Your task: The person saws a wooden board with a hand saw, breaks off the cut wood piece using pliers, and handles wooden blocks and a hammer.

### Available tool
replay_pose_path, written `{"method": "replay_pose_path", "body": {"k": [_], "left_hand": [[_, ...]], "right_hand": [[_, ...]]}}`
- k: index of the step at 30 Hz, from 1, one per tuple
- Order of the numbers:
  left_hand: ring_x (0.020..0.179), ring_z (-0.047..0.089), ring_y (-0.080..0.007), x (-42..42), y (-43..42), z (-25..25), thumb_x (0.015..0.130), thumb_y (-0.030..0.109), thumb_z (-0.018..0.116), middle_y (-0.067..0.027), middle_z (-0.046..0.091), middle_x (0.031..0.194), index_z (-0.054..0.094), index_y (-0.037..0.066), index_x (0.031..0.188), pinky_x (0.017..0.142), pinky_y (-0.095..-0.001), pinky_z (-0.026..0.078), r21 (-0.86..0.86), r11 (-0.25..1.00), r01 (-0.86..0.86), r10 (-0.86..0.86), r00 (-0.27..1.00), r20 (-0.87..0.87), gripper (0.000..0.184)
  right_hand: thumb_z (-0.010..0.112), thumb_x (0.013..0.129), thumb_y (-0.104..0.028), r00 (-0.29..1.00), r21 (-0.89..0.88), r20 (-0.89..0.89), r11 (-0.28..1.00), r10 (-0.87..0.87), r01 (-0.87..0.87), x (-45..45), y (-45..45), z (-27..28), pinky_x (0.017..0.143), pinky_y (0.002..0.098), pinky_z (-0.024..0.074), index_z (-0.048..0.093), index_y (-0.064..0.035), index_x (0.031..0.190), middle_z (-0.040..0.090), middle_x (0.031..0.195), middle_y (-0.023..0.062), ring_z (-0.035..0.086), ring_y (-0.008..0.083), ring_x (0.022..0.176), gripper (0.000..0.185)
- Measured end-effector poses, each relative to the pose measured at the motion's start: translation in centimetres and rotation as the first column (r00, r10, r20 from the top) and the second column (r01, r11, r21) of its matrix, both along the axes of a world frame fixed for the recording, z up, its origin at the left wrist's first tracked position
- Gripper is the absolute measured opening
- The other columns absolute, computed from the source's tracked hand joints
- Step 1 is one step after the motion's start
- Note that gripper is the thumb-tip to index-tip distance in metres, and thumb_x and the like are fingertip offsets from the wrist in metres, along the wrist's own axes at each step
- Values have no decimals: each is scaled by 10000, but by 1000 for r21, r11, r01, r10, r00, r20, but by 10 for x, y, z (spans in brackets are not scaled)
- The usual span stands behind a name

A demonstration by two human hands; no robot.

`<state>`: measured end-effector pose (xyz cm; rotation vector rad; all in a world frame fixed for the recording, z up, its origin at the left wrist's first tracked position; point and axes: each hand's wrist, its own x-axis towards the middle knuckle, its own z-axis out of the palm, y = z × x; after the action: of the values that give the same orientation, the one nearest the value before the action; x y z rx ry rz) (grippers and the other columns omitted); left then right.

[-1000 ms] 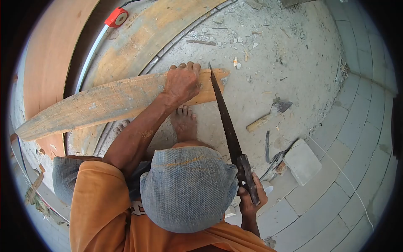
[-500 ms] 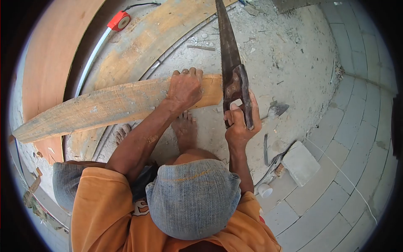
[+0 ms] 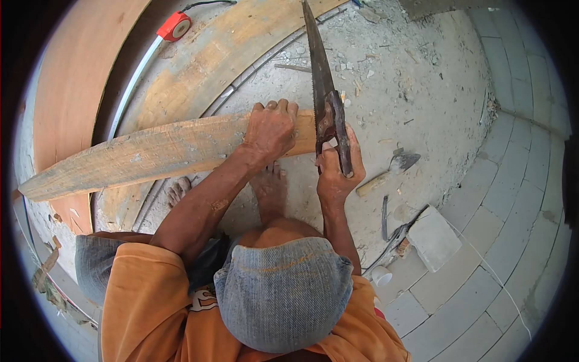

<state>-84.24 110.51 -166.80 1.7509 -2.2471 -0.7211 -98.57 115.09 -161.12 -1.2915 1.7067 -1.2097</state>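
A dusty wooden board (image 3: 175, 146) with a tapering left end lies across the view. My left hand (image 3: 269, 131) presses on it near its right end, fingers curled over the far edge. In my right hand (image 3: 339, 166) is the dark handle of a handsaw (image 3: 322, 66), its fingers wrapped around the grip. The blade points away from me, toothed edge on the left, beside the board's right end. Whether the teeth touch the wood I cannot tell. My bare foot (image 3: 269, 190) is on the floor below the board.
Flat plywood sheets (image 3: 78, 72) lie at the left, with a red tape measure (image 3: 174, 26), its tape pulled out. On the right are a trowel (image 3: 405, 160), a pale block (image 3: 433, 239), a white cup (image 3: 381, 276) and grey floor tiles (image 3: 482, 289). Debris litters the concrete.
My right hand and the handsaw have moved slightly left and toward me, along the board's right end. My left hand keeps its hold on the board.
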Motion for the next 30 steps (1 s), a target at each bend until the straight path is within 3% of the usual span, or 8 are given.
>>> {"method": "replay_pose_path", "body": {"k": [2, 4, 7, 13, 28, 30], "left_hand": [[957, 667, -301, 1, -1, -1, 749, 206, 775, -129, 647, 979, 586, 37, 1061, 800, -450, 498, -5, 1000, -5, 5, 1000, -1, 402], [950, 669, -301, 1, -1, 1, 748, 216, 780, -126, 648, 977, 585, 37, 1063, 795, -450, 499, 1, 1000, 8, -8, 1000, 14, 411], [943, 670, -304, 1, -2, 0, 747, 231, 786, -124, 648, 977, 584, 38, 1067, 798, -450, 498, 6, 1000, 6, -6, 1000, 6, 424], [951, 663, -306, 1, -1, -4, 747, 239, 789, -119, 644, 970, 581, 37, 1071, 803, -447, 494, -10, 1000, -1, 1, 1000, 1, 435], [980, 655, -289, 3, -5, -2, 766, 230, 773, -122, 638, 1000, 583, 38, 1062, 795, -433, 492, 7, 1000, 24, -24, 1000, 18, 400], [981, 659, -285, 5, -12, -5, 760, 229, 775, -117, 642, 1000, 585, 43, 1061, 797, -429, 497, -7, 1000, 13, -12, 1000, 22, 401]], "right_hand": [[588, 835, 92, 999, 16, -33, 1000, 10, -9, -7, 7, 4, 518, 245, 453, 548, 103, 1323, 680, 956, 131, 560, 94, 609, 489], [585, 831, 96, 993, 119, 112, 993, -24, 10, -11, 12, 14, 519, 242, 458, 546, 109, 1319, 674, 941, 130, 566, 97, 605, 489], [581, 833, 96, 998, -33, 7, 998, 59, -59, -8, 11, 19, 517, 243, 458, 534, 115, 1326, 663, 906, 124, 562, 100, 596, 496], [606, 837, 85, 998, 96, 53, 995, 31, -36, -1, -6, 14, 520, 248, 454, 529, 118, 1330, 659, 880, 116, 554, 101, 592, 500], [616, 845, 84, 999, 88, -18, 995, 38, -36, 6, -4, -3, 577, 228, 470, 556, 94, 1317, 674, 954, 105, 566, 78, 667, 475], [613, 855, 73, 1000, 157, 20, 987, 14, -17, 6, -10, 2, 593, 228, 475, 557, 87, 1321, 677, 974, 105, 571, 78, 684, 469]]}}
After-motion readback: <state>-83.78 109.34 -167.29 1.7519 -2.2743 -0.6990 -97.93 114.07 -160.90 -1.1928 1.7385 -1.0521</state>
